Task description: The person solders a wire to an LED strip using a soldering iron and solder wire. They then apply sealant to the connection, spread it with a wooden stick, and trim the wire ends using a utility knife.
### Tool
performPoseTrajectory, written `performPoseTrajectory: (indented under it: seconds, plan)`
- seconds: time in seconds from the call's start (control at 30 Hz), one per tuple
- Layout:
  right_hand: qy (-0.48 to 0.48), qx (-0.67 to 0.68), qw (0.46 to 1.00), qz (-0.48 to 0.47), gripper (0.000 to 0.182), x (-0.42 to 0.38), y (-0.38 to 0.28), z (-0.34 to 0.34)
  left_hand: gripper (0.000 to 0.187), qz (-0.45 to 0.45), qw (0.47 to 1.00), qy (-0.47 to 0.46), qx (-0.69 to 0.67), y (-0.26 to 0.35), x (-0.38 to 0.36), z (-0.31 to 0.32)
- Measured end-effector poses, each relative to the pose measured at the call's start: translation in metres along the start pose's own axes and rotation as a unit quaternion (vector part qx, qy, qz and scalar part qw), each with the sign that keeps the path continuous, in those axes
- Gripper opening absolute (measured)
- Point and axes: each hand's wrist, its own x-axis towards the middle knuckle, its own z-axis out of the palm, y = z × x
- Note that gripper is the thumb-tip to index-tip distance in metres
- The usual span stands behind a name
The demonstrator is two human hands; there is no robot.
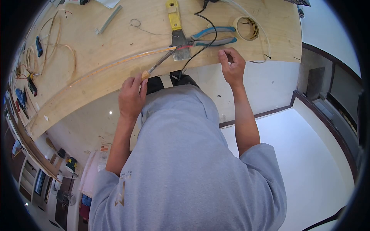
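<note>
My left hand (132, 96) is closed around the wooden-coloured handle of a soldering iron (161, 61). Its metal shaft slants up to the right, with the tip at the end of a clear LED strip (127, 59). That end and a short red wire (185, 47) lie over the blade of a putty knife (174, 15) with a yellow handle. Blue-grey pliers (216, 30) rest with their jaws at the blade. Near the table edge, right of the pliers' handles, my right hand (234, 66) is raised with fingers curled and thumb against them; anything pinched there is too small to see.
A black cord (211, 24) loops across the pliers toward my lap. A tape roll (246, 28) and a pale cable (266, 38) lie at the right. Thin wire (135, 24) lies behind the strip. Coiled strips (69, 48) and several tools occupy the table's left end.
</note>
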Motion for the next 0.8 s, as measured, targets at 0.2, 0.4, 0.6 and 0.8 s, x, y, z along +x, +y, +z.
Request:
performPoseTrajectory:
  seconds: [0.2, 0.4, 0.6, 0.8]
  plan:
    - [0.002, 0.001, 1.0, 0.002, 0.013, 0.0003, 0.0002, 0.0006, 0.027, -0.008, 1.0, -0.02, -0.008, -0.0001, -0.0006, -0.0005]
    - [0.004, -0.002, 1.0, 0.002, 0.013, 0.0001, -0.0009, 0.001, 0.027, -0.023, 0.999, -0.029, -0.023, 0.0004, 0.0006, -0.0019]
    - [0.004, 0.002, 1.0, -0.007, 0.013, -0.0001, 0.0001, 0.0013, 0.027, -0.017, 0.999, -0.027, -0.025, 0.0012, 0.003, -0.0048]
    - [0.004, 0.0, 1.0, -0.006, 0.012, -0.0002, -0.0011, 0.0011, 0.026, -0.019, 0.999, -0.032, -0.026, 0.0017, 0.004, -0.0064]
